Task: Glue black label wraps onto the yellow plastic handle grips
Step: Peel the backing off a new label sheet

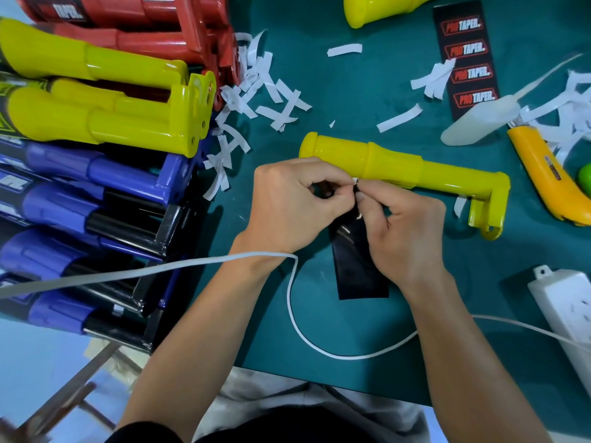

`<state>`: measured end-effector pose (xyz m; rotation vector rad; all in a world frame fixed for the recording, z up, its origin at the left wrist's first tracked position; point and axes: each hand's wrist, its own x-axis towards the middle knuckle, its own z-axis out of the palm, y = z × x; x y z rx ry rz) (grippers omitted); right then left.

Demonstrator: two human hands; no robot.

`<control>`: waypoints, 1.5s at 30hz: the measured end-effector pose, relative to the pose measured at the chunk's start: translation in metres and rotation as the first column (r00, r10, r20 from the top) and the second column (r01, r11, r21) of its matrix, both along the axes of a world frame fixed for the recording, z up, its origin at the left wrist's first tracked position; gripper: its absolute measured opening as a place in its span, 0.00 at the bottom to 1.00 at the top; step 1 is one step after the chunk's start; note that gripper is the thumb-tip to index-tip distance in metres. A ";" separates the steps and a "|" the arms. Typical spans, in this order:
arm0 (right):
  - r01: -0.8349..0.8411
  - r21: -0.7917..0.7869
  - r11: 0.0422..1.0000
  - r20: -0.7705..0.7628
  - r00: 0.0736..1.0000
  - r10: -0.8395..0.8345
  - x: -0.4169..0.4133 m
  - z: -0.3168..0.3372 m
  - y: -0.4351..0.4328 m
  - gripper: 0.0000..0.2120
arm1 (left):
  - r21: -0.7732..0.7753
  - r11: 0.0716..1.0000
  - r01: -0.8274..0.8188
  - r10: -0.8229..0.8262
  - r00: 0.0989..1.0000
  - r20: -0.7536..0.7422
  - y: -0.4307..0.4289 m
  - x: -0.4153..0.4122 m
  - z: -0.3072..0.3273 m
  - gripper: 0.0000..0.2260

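Black label wrap (pixel 358 270), just one in play: it hung over the green counter (pixel 351 330) below the two hands, just in front of the single yellow handle grip (pixel 393 164), which lay on its side across the middle. I saw the end of a second yellow grip (pixel 377 8) at the top edge. At least two more stacked yellow grips (pixel 96 123) sat on the left, between red grips (pixel 144 27) and several blue grips (pixel 80 199); I could not count those surely. One printed label strip (pixel 467 59) carried four logos.

The left hand (pixel 287 203) and right hand (pixel 406 238) both had fingers curled, pinching the wrap's top edge between them.

One yellow utility knife (pixel 540 174), one white power strip (pixel 566 308) and one white cable (pixel 319 346) shared the counter with many scattered white paper strips (pixel 268 87).
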<state>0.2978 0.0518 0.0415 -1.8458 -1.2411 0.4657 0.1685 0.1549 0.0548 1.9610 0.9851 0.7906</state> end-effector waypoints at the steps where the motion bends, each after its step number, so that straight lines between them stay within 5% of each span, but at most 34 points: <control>1: 0.001 0.003 1.000 0.000 1.000 -0.001 0.000 0.000 0.000 0.11 | -0.041 0.999 -0.007 0.008 1.000 0.013 0.000 0.000 0.001 0.06; 17: 0.045 0.025 0.999 0.010 0.999 -0.045 -0.001 0.003 0.001 0.13 | -0.265 0.964 -0.033 0.054 0.996 0.071 0.000 0.007 0.013 0.09; 33: 0.040 0.035 0.999 -0.002 0.999 -0.040 -0.003 0.004 0.001 0.13 | -0.261 0.964 -0.057 0.080 0.994 0.076 -0.005 0.008 0.011 0.07; 45: 0.021 0.060 0.998 -0.199 0.980 -0.009 0.007 -0.002 0.004 0.09 | -0.251 0.963 -0.095 0.112 0.992 0.055 -0.007 0.010 0.008 0.05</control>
